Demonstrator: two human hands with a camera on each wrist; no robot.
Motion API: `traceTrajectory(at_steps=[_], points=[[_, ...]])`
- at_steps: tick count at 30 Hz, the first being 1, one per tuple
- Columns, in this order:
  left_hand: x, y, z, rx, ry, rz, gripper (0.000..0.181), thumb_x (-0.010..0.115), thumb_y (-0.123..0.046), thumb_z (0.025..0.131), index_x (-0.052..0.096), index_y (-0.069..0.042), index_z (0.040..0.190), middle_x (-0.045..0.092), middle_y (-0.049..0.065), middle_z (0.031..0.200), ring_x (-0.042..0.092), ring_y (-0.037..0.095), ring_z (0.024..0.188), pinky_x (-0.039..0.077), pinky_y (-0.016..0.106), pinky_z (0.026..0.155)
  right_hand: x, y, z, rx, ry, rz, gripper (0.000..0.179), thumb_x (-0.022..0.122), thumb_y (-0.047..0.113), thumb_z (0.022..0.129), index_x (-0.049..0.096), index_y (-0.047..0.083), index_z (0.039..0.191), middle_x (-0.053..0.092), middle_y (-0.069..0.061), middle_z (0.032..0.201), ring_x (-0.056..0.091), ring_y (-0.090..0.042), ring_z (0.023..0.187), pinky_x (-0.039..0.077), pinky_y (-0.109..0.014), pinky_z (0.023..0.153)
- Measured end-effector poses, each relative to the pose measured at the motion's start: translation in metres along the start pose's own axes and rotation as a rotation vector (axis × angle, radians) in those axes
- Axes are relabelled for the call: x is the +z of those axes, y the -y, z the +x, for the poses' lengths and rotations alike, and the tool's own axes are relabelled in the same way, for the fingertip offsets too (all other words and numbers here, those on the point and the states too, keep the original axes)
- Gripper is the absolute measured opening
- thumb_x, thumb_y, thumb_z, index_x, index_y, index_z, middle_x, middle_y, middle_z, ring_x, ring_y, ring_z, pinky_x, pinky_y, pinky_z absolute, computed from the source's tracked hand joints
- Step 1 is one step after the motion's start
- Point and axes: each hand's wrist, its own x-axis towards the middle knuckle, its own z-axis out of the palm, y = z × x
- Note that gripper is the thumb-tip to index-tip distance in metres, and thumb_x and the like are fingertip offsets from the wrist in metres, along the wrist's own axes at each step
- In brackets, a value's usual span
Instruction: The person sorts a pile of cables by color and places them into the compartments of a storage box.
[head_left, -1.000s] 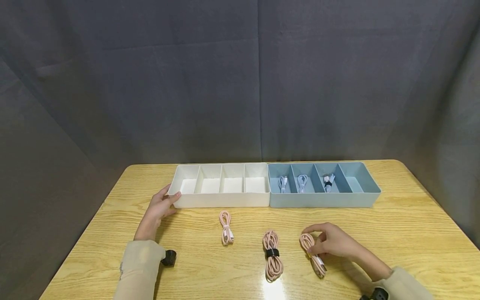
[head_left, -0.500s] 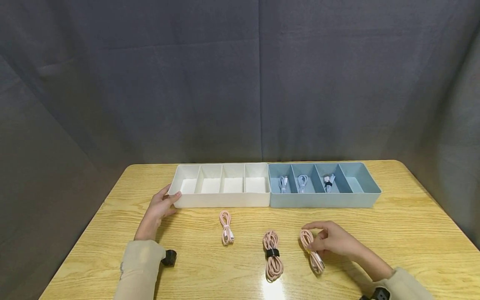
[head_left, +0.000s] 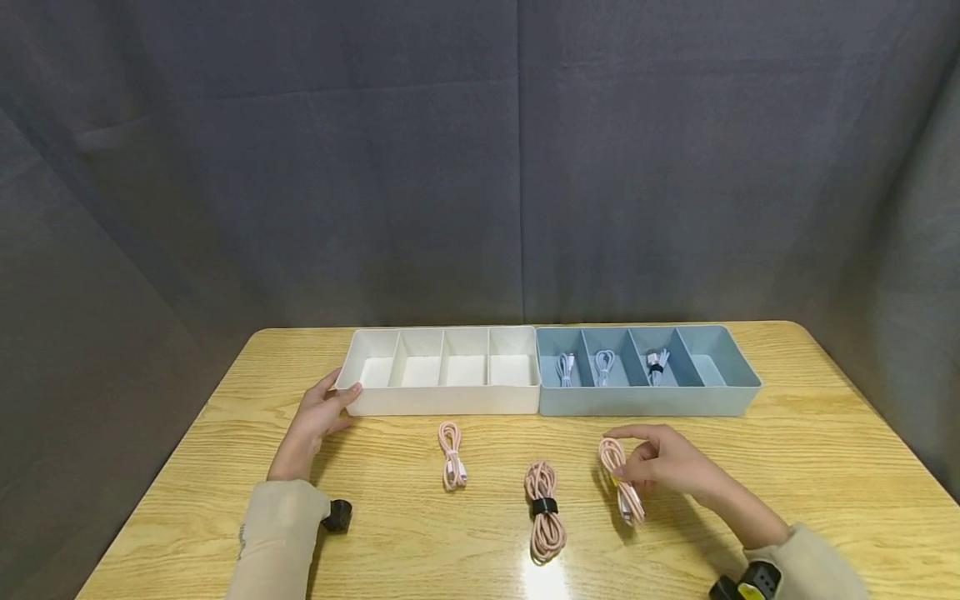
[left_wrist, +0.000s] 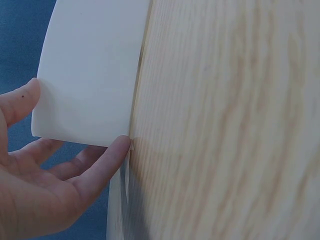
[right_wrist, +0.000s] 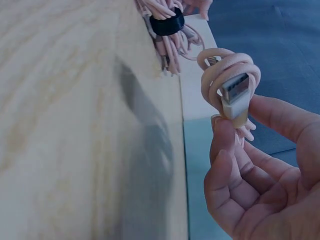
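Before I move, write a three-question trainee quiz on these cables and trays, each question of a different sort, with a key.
1. Multiple choice. In the head view, what does the right hand hold?
A) the leftmost pink cable
B) the middle pink cable
C) the rightmost pink cable
2. Count. How many compartments of the blue tray hold a cable bundle?
3. True or false. The left hand touches the blue tray.

Key
1. C
2. Three; the compartment farthest right in the head view holds none.
3. False; it touches the white tray.
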Motion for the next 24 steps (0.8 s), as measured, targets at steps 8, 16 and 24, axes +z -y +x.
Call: traceTrajectory(at_steps=[8, 16, 24], points=[[0.003, -0.015, -0.015, -0.006, 0.005, 0.019, 0.073, 0.057, -0.035, 0.09, 0.019, -0.006, 0.145, 0.035, 0.026, 0.127, 0.041, 0.041, 0.117, 0.041, 0.048, 0.092, -0.005, 0.01, 0.004, -0.013, -0.018, -0.001, 0.058, 0.067, 0.006, 0.079, 0.041, -0.013, 0.127, 0.059, -0.008, 0.065, 0.049, -0.011, 0.053, 0.043, -0.027, 0.047], [-0.002, 0.005, 0.005, -0.017, -0.007, -0.008, 0.075, 0.06, -0.037, 0.087, 0.02, -0.011, 0.146, 0.035, 0.024, 0.129, 0.041, 0.04, 0.118, 0.041, 0.049, 0.093, -0.011, 0.02, 0.008, -0.069, -0.023, 0.002, 0.054, 0.063, 0.001, 0.079, 0.041, -0.015, 0.126, 0.063, -0.006, 0.069, 0.056, -0.011, 0.059, 0.049, -0.029, 0.053], [0.0, -0.004, -0.002, -0.017, 0.009, 0.003, 0.073, 0.057, -0.036, 0.089, 0.019, -0.01, 0.146, 0.035, 0.024, 0.13, 0.041, 0.04, 0.118, 0.04, 0.049, 0.094, -0.012, 0.027, 0.013, -0.085, -0.035, 0.0, 0.055, 0.063, 0.002, 0.08, 0.04, -0.014, 0.128, 0.062, -0.003, 0.066, 0.055, -0.01, 0.059, 0.049, -0.031, 0.054]])
